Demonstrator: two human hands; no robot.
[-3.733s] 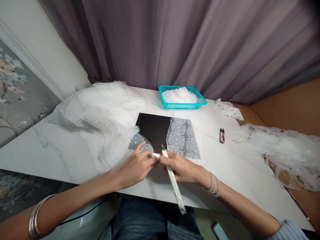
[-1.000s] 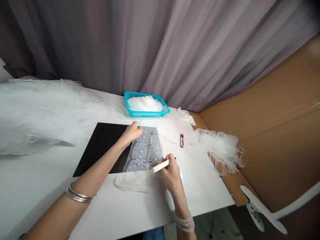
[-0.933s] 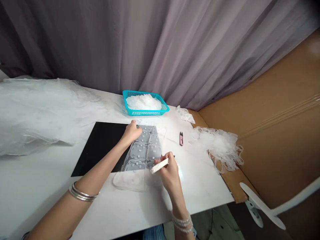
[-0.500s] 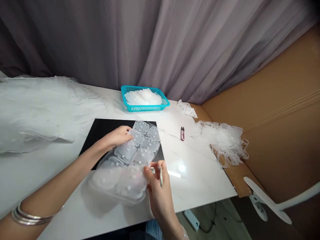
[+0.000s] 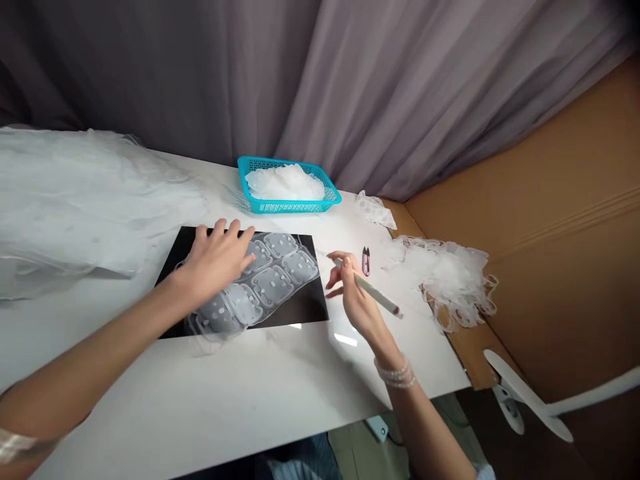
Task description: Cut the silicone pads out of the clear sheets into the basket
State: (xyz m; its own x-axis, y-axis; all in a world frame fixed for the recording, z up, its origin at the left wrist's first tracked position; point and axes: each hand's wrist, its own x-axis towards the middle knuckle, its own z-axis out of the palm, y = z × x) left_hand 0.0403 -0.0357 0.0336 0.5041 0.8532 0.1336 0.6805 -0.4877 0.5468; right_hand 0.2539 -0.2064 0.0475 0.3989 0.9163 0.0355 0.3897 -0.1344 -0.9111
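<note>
A sheer white piece of fabric [image 5: 273, 285] with stitched rounded-square outlines and dots lies across a black board [image 5: 295, 315] on the white table. My left hand [image 5: 217, 257] is over the fabric's left part, palm down with fingers spread. To the right of the board, my right hand [image 5: 354, 290] holds a slim pale pen-like tool [image 5: 377, 298], which slants back across the hand toward the lower right. Its exact kind is unclear. Pink-handled thread snips [image 5: 367, 261] lie on the table just beyond that hand.
A turquoise basket [image 5: 290, 207] of white fabric pieces stands at the back. A large heap of sheer white fabric [image 5: 90, 207] covers the left side. White scraps [image 5: 447, 273] and a small dotted piece [image 5: 375, 210] lie along the right edge, beside a brown panel [image 5: 560, 220].
The fabric, held up and tilted half a second ago, now lies on the black board. My right hand has let go of it and moved right with the pen-like tool; my left hand has spread open.
</note>
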